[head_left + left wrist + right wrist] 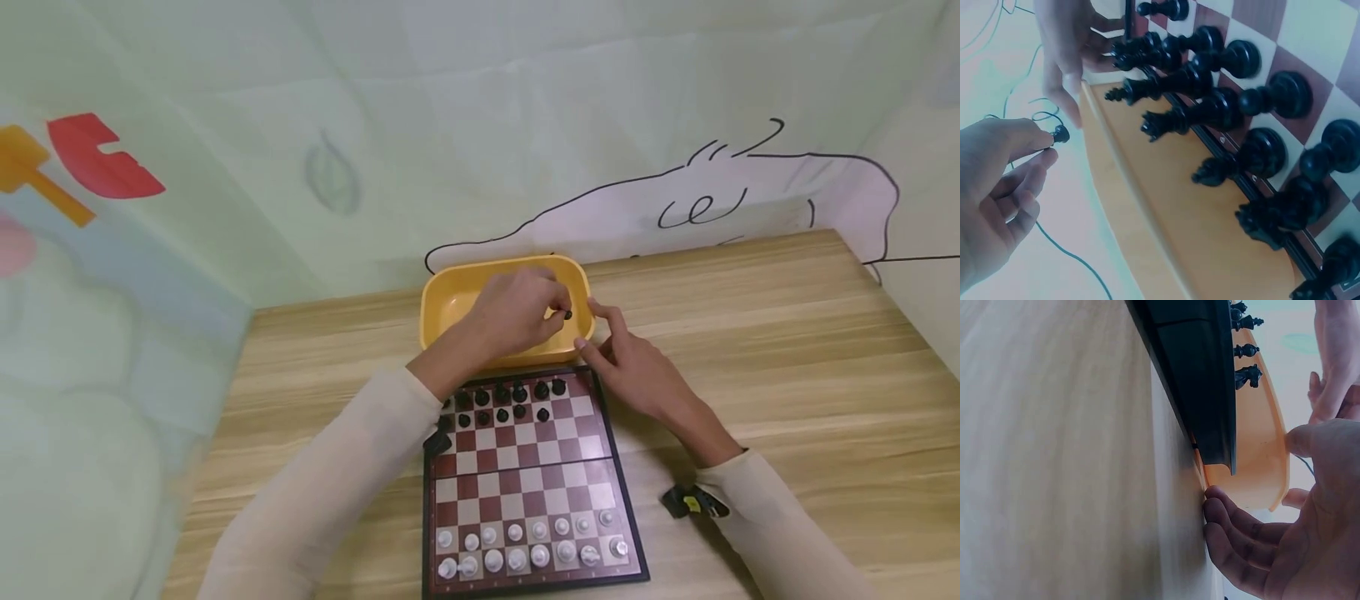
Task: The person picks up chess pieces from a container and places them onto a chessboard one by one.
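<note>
My left hand (517, 310) is over the yellow plastic tray (453, 287) and pinches a small black chess piece (1060, 134) between thumb and forefinger. At the tray's right end, my right hand (637, 371) curls its thumb and fingers about the corner, thumb at the rim in the right wrist view. Just in front of the tray lies a chessboard (517, 479) with dark red and white squares. Black pieces (502, 393) stand in two rows on its far side, partly hidden by my left sleeve. White pieces (516, 559) fill two rows at the near side.
The wood-grain table (757, 358) meets a pale printed cloth wall (450, 125) right behind the tray. A dark wrist-worn device (693, 502) sits at my right cuff. The board's dark side edge (1197, 381) stands beside my right fingers.
</note>
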Demonstrator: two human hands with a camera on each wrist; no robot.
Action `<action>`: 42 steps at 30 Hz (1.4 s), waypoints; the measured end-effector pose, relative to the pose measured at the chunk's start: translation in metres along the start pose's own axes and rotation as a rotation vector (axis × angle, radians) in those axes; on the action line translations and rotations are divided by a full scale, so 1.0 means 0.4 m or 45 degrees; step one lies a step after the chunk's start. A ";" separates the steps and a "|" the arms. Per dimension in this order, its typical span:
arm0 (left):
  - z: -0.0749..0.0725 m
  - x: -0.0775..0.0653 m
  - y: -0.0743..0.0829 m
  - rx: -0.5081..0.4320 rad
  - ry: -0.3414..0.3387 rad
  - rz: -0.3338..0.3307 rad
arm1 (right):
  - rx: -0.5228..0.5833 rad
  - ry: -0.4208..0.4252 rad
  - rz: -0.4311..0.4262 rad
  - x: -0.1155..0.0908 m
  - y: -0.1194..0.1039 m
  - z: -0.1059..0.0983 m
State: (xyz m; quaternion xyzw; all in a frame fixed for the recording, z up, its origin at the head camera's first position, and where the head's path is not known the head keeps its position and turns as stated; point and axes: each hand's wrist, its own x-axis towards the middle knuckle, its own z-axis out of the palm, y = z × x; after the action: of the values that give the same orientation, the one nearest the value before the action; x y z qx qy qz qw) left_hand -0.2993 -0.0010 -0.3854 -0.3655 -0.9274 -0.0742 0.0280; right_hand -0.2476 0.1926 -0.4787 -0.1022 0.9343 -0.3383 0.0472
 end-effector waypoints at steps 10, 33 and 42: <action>-0.007 -0.048 0.037 -0.021 0.057 0.074 | -0.014 0.020 -0.021 0.002 0.003 -0.001; 0.061 -0.157 0.082 -0.209 -0.010 0.094 | -0.015 0.011 -0.001 0.004 0.001 0.002; 0.100 -0.173 0.087 -0.177 -0.026 0.118 | -0.002 -0.004 0.010 -0.002 0.001 0.003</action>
State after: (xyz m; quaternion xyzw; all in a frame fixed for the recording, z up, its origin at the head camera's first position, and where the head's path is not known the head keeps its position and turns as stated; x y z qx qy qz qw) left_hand -0.2249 -0.0164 -0.4282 -0.4097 -0.9024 -0.1334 -0.0034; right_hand -0.2468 0.1922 -0.4798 -0.0992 0.9348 -0.3373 0.0498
